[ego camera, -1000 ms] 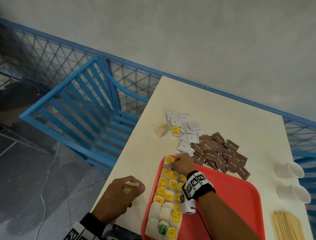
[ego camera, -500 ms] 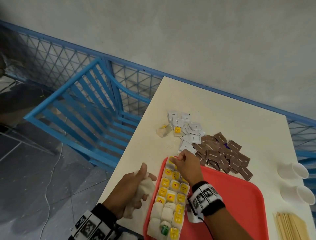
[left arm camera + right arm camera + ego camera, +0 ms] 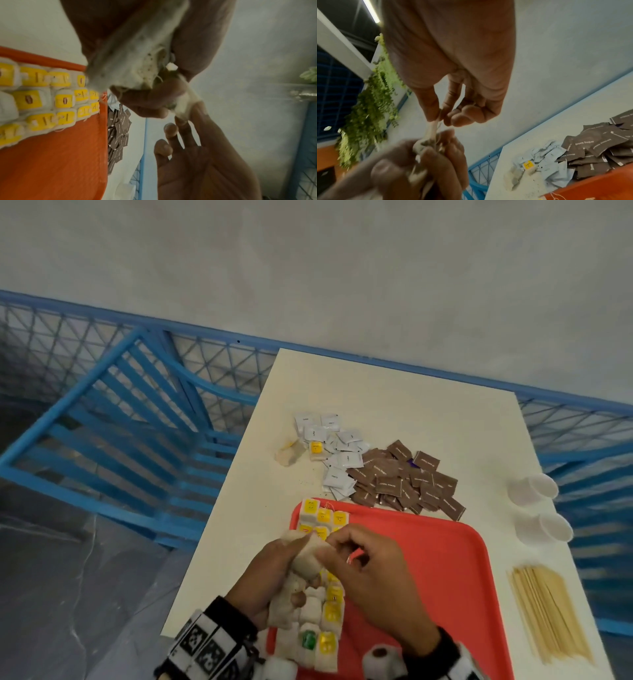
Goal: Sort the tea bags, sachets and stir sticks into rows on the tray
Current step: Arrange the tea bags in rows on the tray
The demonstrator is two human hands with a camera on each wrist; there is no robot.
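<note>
Holding a clump of tea bags (image 3: 301, 570) above the near left part of the red tray (image 3: 445, 577), my left hand (image 3: 270, 573) has its fingers curled round the soft white bundle. My right hand (image 3: 373, 570) meets it from the right: thumb and forefinger are pinched narrow on one corner of a bag at the top of the clump, the other fingers loosely bent. From the left wrist camera the clump (image 3: 137, 54) fills the upper middle, speckled with tea, and the right hand's fingers (image 3: 188, 119) nip a stretched white tip just beyond it. The right wrist view shows the same pinch, the white tip (image 3: 433, 128) drawn taut between both hands.

Below the hands, rows of tea bags with yellow tags (image 3: 322, 518) lie side by side along the tray's left edge, one green tag (image 3: 308, 639) among them near me. On the cream table (image 3: 411, 405) beyond the tray sit a loose pile of white sachets (image 3: 337, 453) and, touching it on the right, a heap of brown sugar sachets (image 3: 407, 481). Two stray tea bags (image 3: 291, 451) rest left of the white pile. Wooden stir sticks (image 3: 548, 611) lie in a bundle right of the tray, with two white paper cups (image 3: 534, 487) tipped on their sides beyond them.
</note>
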